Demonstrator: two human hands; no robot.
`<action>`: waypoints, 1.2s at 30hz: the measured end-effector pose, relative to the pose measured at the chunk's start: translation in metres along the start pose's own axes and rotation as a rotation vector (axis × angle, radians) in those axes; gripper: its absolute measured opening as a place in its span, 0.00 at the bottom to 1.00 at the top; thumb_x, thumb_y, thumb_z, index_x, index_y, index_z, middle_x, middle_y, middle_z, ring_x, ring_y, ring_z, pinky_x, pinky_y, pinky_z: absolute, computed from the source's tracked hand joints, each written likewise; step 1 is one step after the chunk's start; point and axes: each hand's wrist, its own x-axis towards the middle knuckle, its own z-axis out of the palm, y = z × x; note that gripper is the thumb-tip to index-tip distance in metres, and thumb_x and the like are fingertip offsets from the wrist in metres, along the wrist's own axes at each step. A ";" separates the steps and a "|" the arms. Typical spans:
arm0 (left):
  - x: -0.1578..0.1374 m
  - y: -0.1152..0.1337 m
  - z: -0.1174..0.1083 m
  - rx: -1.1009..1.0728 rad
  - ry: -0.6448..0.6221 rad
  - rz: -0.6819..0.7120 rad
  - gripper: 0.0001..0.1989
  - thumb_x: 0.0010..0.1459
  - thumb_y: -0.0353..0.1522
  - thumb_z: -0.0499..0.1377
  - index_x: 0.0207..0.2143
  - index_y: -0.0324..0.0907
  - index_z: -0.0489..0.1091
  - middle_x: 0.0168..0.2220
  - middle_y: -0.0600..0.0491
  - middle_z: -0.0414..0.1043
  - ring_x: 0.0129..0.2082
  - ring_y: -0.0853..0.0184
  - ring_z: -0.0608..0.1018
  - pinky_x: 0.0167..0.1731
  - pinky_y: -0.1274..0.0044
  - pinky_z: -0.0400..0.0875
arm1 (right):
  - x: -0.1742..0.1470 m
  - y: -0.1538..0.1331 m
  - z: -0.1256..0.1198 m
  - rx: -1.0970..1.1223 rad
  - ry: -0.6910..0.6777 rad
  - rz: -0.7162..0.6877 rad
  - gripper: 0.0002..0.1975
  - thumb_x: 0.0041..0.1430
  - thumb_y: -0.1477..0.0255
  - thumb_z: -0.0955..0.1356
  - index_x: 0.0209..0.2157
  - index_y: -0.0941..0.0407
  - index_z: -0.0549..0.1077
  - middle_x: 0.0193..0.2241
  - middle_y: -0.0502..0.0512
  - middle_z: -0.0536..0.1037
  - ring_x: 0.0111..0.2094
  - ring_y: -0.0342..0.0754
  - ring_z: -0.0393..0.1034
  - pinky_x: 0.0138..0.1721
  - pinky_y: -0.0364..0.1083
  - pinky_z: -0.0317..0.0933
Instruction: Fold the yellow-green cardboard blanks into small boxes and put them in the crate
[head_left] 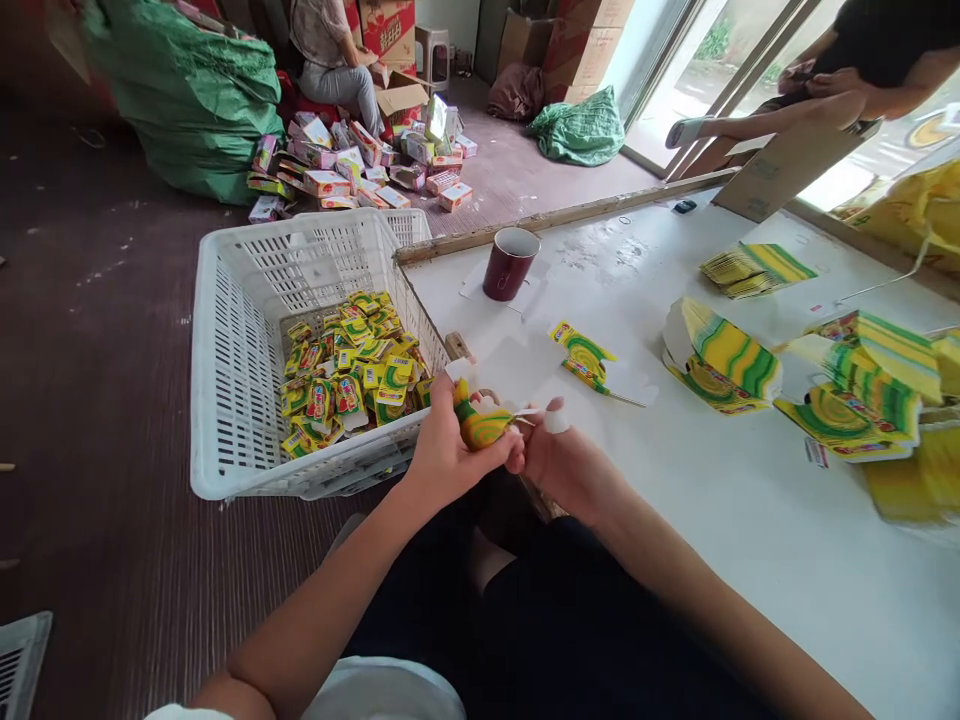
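Fingers [442, 405] of the left hand [442, 452] are clamped on a small yellow-green carton [484, 428], up over the lap, just off the bench corner! Across from them, the right hand [574, 470] meets the carton's far end at a thin white flap [528, 411]; its fingertips bunch close there, but pinching or merely touching, I cannot tell. A white cover [556, 417] caps one raised digit, perhaps to guard the skin. The left grip looks like the steadying one, leaving that end free for the right.

And the lie of it: long axis roughly crosswise to the body, slanting a little, one end up toward the crate side, the other down toward the right hand.

Outward we go! Hard by the left hand, the white crate [198, 380] holds a pile of yellow packs [349, 395], placed, I'd judge, for a short reach. On the white bench [675, 520], a single carton [585, 358] lies near, a maroon mug [504, 270] beyond it; farther right, the open cartons [724, 365] and a fanned stack [750, 272], seemingly laid out within arm's range. Far out on the floor, a heap of boxes [367, 172] spills beside a green sack [180, 100]!
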 end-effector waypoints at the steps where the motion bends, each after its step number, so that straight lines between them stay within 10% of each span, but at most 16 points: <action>1: 0.002 -0.001 -0.001 0.067 -0.009 0.020 0.34 0.44 0.31 0.70 0.52 0.47 0.60 0.39 0.55 0.69 0.35 0.66 0.76 0.38 0.73 0.71 | -0.001 -0.001 0.000 -0.004 0.014 -0.056 0.25 0.41 0.48 0.76 0.24 0.53 0.67 0.21 0.45 0.68 0.22 0.41 0.61 0.26 0.43 0.61; 8: 0.000 0.000 0.000 0.629 -0.167 0.178 0.23 0.46 0.34 0.66 0.42 0.48 0.58 0.33 0.56 0.68 0.31 0.62 0.75 0.31 0.74 0.66 | -0.005 -0.017 0.008 -0.337 0.076 -0.203 0.21 0.44 0.50 0.76 0.26 0.53 0.74 0.23 0.49 0.76 0.27 0.48 0.71 0.33 0.48 0.67; 19: -0.002 -0.006 0.002 0.629 -0.258 0.101 0.29 0.45 0.27 0.62 0.49 0.45 0.57 0.49 0.45 0.64 0.48 0.54 0.74 0.46 0.63 0.71 | -0.007 -0.007 0.005 -1.073 -0.102 -0.582 0.21 0.61 0.72 0.64 0.56 0.53 0.71 0.56 0.61 0.74 0.59 0.58 0.67 0.57 0.56 0.64; 25: 0.003 -0.001 -0.016 0.790 -0.150 0.148 0.27 0.43 0.24 0.63 0.47 0.44 0.61 0.45 0.46 0.68 0.48 0.52 0.73 0.50 0.60 0.70 | -0.003 -0.006 -0.008 -1.209 0.112 -0.741 0.20 0.64 0.74 0.62 0.57 0.51 0.71 0.57 0.62 0.73 0.61 0.56 0.66 0.55 0.54 0.67; 36: 0.011 0.017 -0.027 0.779 -0.200 0.179 0.26 0.40 0.35 0.71 0.44 0.46 0.71 0.39 0.51 0.76 0.38 0.57 0.79 0.40 0.69 0.73 | -0.002 -0.020 -0.029 -1.352 -0.008 -0.753 0.10 0.66 0.64 0.64 0.41 0.49 0.77 0.52 0.63 0.73 0.50 0.57 0.74 0.46 0.54 0.71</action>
